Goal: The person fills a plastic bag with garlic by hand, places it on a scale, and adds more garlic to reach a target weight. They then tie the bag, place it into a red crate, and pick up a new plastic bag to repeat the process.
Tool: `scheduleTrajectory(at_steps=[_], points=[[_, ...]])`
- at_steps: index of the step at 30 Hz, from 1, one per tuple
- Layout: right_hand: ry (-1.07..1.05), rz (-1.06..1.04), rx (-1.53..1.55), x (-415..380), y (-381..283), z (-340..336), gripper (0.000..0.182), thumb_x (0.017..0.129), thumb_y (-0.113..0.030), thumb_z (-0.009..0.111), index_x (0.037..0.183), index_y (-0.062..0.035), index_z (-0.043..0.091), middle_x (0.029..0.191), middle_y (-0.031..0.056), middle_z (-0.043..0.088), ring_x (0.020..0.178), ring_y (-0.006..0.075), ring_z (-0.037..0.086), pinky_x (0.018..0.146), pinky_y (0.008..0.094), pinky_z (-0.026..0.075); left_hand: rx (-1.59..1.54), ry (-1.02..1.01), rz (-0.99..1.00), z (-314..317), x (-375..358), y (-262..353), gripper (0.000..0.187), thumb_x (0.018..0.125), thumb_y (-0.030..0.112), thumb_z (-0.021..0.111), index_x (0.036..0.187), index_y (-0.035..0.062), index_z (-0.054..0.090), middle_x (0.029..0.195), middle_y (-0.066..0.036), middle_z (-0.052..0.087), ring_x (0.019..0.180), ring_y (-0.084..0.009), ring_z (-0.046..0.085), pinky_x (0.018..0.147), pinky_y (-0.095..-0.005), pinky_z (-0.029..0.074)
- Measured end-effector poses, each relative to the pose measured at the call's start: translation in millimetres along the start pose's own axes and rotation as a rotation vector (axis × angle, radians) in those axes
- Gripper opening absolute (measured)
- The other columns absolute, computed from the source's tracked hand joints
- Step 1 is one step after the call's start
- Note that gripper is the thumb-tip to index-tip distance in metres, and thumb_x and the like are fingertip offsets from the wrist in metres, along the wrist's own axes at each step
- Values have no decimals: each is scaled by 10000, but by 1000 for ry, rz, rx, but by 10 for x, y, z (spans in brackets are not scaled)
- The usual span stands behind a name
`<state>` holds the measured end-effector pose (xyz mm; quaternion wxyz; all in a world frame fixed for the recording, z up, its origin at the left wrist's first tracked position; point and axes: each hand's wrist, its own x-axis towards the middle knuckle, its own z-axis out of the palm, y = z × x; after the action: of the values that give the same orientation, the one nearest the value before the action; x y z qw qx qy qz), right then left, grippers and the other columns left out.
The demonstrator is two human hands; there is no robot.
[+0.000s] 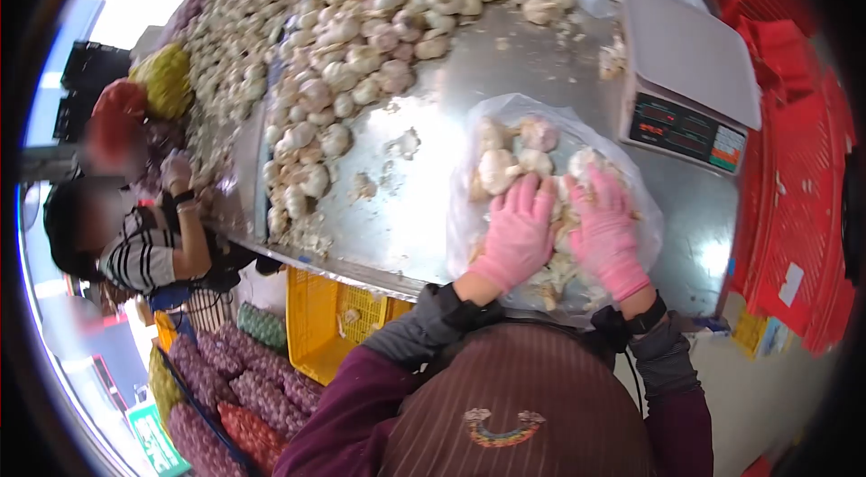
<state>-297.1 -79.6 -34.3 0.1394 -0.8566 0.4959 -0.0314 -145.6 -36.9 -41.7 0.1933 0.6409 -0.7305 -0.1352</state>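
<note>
A clear plastic bag (pixel 462 206) with several garlic bulbs (pixel 497 170) lies on the metal table (pixel 397 233), near its front edge. Both my hands wear pink gloves. My left hand (pixel 521 232) lies over the left part of the bag, fingers extended and a little apart, its fingertips touching the bulbs. On the right part rests my right hand (pixel 606 229), palm down with fingers spread, over more garlic. Neither hand is closed round a bulb. The bulbs beneath the palms are partly hidden.
A large garlic heap (pixel 388 4) covers the back left. A digital scale (pixel 690 80) stands at the back right, beside red crates (pixel 803 206). Below the table's left side are a yellow crate (pixel 316 324) and net sacks (pixel 271 400). Another person (pixel 149 247) is at the far left.
</note>
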Motion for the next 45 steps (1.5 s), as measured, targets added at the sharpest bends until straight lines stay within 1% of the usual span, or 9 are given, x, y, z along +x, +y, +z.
scheduleTrajectory(at_steps=[5, 10, 13, 30, 32, 34, 36, 38, 45], points=[[-115, -79, 81, 95, 235, -82, 571, 720, -214, 644, 1279, -165, 539, 1423, 149, 325, 1304, 379, 309, 1103, 462, 247, -393, -250, 198, -570, 68, -354, 432, 749, 183, 667, 1144, 33, 574, 1296, -206, 467, 1166, -371, 473, 985, -460, 382], [-146, -80, 340, 76, 266, -650, 336, 745, -93, 636, 1080, -80, 649, 1275, 157, 489, 1174, 331, 484, 981, 404, 412, 608, 607, -522, -1424, 179, -2537, 389, 743, 219, 669, 1092, 85, 560, 1094, -189, 544, 1056, -387, 510, 912, -461, 426], [102, -86, 523, 407, -69, -941, 178, 780, -16, 596, 951, -1, 644, 1063, 133, 595, 937, 305, 596, 827, 343, 484, 428, 512, -885, -1514, 29, -3269, 400, 746, 214, 660, 1094, 62, 534, 1072, -177, 538, 1023, -376, 513, 890, -459, 437], [-502, -649, -155, 1861, -2238, 805, 552, 743, -179, 688, 1249, -129, 473, 1273, 108, 426, 1160, 286, 454, 869, 388, 474, 227, -104, -656, -1144, -584, -2414, 340, 701, 176, 671, 1023, 101, 590, 974, -202, 576, 846, -401, 583, 737, -455, 506], [-331, -726, -179, 1852, -2038, 877, 491, 783, -152, 647, 1238, -105, 467, 1224, 107, 466, 1064, 258, 516, 771, 331, 500, -222, 33, -623, -1220, -710, -2514, 347, 725, 146, 637, 1061, 71, 595, 1037, -194, 586, 910, -376, 603, 759, -406, 521], [-869, -308, 839, 1881, -1944, 590, 341, 842, -184, 528, 1171, -93, 516, 1107, 129, 540, 928, 243, 554, 753, 355, 507, -800, 0, -801, -1307, -793, -2422, 380, 743, 126, 601, 1115, 57, 569, 1135, -212, 574, 993, -381, 602, 785, -401, 539], [-1016, 87, 1483, 1677, -1903, 288, 347, 841, -204, 528, 1153, -53, 507, 983, 128, 585, 785, 203, 567, 618, 298, 502, -2330, 296, -567, -1208, -966, -2263, 410, 743, 157, 588, 1137, 56, 543, 1198, -235, 545, 1031, -407, 587, 797, -439, 551], [-1294, 429, 2168, 1566, -1855, 155, 396, 868, -292, 549, 1174, -42, 513, 957, 109, 595, 648, 147, 546, 494, 237, 447, -2474, 439, -450, -1176, -945, -1963, 438, 737, 212, 572, 1153, 83, 527, 1136, -232, 553, 1000, -417, 583, 812, -455, 548], [-1072, 423, 2306, 1000, -1747, -136, 438, 881, -431, 521, 949, -9, 620, 749, 74, 611, 502, 122, 492, 377, 197, 320, -2562, 461, -434, -1203, -736, -1246, 319, 804, 236, 582, 1072, 66, 543, 1036, -167, 580, 980, -281, 575, 845, -363, 534]])
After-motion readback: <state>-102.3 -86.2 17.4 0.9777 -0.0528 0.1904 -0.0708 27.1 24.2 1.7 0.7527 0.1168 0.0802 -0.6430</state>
